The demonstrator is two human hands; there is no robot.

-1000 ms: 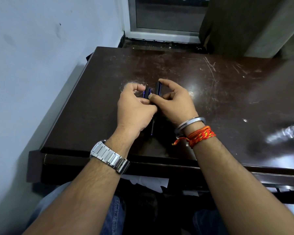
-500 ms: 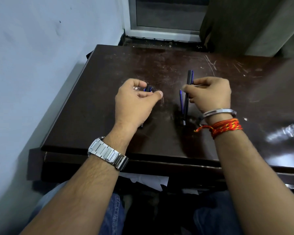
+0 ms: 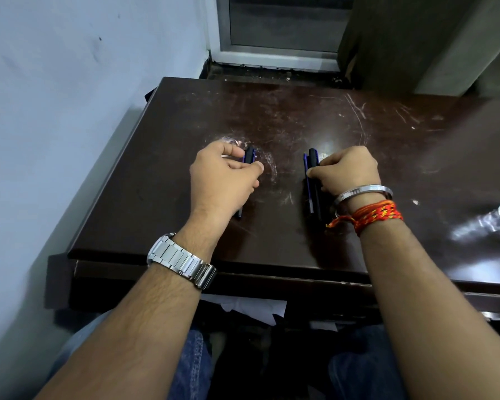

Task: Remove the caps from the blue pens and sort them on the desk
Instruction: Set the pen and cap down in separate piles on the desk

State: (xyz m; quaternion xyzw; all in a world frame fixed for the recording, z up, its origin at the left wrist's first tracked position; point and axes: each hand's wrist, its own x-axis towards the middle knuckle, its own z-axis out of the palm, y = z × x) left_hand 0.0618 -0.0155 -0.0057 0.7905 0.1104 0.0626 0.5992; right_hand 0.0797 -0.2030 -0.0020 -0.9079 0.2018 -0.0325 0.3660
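Caps point(image 3: 249, 155): small dark bundle with blue edges, pinched between thumb and fingers of the left hand point(image 3: 224, 176), low over the desk point(image 3: 272, 232), left of centre. A thin dark tip pokes out below that hand near the wrist; can't tell what it belongs to. Pens point(image 3: 313, 180): a few dark and blue barrels bundled lengthwise, pointing away from the person, right hand point(image 3: 348, 171) curled closed around their upper part, lower ends on or just above the desk top. The two bundles sit apart, bare wood between them.

Desk: dark brown glossy top, heavily scratched, whitish scuff ring by the left hand, glare patch at the right edge. Left side runs along a pale blue wall point(image 3: 55, 111). Behind the far edge, a grey-framed window point(image 3: 280, 30) with a dirty sill. White paper point(image 3: 251, 308) sticks out under the front edge. Watch point(image 3: 181, 259) on the left wrist, steel bangle point(image 3: 361, 192) and orange thread point(image 3: 370, 215) on the right.
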